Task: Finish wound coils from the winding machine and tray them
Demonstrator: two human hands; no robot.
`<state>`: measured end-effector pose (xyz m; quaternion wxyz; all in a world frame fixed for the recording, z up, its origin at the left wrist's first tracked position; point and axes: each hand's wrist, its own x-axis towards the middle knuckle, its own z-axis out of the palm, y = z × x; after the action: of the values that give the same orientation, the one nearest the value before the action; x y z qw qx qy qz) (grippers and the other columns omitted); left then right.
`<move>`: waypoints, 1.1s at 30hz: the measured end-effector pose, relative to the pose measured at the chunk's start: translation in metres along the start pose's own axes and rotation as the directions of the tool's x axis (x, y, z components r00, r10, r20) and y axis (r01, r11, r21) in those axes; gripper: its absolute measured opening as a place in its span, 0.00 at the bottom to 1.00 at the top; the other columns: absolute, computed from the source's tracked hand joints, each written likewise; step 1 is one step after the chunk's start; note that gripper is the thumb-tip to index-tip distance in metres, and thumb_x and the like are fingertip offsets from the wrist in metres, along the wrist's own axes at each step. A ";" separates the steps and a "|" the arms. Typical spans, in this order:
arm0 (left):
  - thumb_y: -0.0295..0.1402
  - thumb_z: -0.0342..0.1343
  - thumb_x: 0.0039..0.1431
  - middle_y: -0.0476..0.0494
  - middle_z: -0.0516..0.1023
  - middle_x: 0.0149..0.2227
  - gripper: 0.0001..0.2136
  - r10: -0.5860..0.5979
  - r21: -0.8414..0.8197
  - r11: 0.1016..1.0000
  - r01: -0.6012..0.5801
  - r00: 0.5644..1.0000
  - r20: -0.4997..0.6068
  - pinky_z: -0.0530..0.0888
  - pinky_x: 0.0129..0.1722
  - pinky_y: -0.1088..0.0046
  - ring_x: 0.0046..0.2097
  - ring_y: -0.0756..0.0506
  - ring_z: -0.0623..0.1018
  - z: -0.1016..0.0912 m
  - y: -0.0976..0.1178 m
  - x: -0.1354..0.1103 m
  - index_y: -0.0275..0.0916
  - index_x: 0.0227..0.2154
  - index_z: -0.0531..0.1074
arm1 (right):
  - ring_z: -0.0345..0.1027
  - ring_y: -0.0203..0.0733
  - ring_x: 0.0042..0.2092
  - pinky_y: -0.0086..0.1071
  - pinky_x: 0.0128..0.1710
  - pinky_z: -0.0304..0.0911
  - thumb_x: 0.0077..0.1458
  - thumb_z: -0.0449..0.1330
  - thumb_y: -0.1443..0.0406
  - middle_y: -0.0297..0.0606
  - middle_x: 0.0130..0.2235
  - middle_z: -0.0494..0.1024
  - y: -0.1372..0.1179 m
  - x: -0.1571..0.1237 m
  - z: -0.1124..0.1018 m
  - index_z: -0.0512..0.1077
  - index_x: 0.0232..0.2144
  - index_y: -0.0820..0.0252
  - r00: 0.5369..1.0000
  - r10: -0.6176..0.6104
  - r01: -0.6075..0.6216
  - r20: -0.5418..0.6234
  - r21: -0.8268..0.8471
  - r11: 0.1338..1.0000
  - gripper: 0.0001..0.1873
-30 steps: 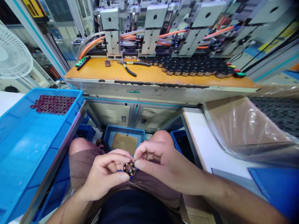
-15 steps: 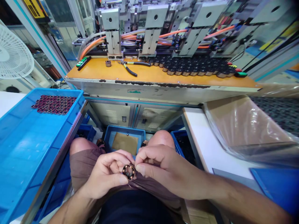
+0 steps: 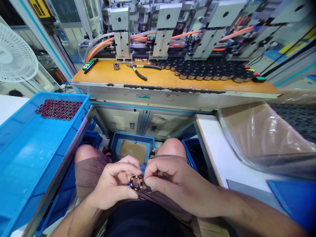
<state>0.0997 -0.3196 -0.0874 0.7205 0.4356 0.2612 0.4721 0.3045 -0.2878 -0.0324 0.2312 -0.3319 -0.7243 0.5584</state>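
Note:
My left hand (image 3: 115,182) is closed on a small ring-shaped motor stator (image 3: 136,183), black with copper windings round its inside, gripping it between thumb and fingers above my lap. Close against the stator's right side, my right hand (image 3: 165,179) has thumb and forefinger pinched together on a thin copper wire (image 3: 148,192) coming off the ring. Just where the wire sits between those fingertips is partly hidden. The open centre of the ring faces up towards me.
A blue tray (image 3: 29,148) at the left holds rows of stators (image 3: 59,109). Ahead, an orange machine ledge (image 3: 98,74) carries pliers (image 3: 139,73), a lone stator (image 3: 116,66) and many black-topped ones (image 3: 209,70). A floor bin (image 3: 116,138) stands between my feet; a plastic-covered box (image 3: 259,131) is right.
My view has shifted slightly, so the surroundings sit a little further right. Both hands stay close together at the stator, and a loose wire end now shows below my right fingertips.

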 end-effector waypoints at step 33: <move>0.29 0.71 0.45 0.47 0.69 0.40 0.14 -0.048 -0.131 0.990 0.049 0.999 0.010 0.71 0.34 0.80 0.33 0.55 0.73 0.005 -0.007 0.003 0.41 0.38 0.81 | 0.69 0.35 0.33 0.29 0.33 0.66 0.62 0.57 0.72 0.39 0.31 0.76 0.028 0.003 0.013 0.72 0.36 0.64 0.750 -0.633 0.544 -0.192 -0.366 0.755 0.04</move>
<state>0.1081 -0.3198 -0.0914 0.7597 0.3825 0.2374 0.4691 0.2990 -0.2900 -0.0628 0.4547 -0.1952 -0.8204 0.2864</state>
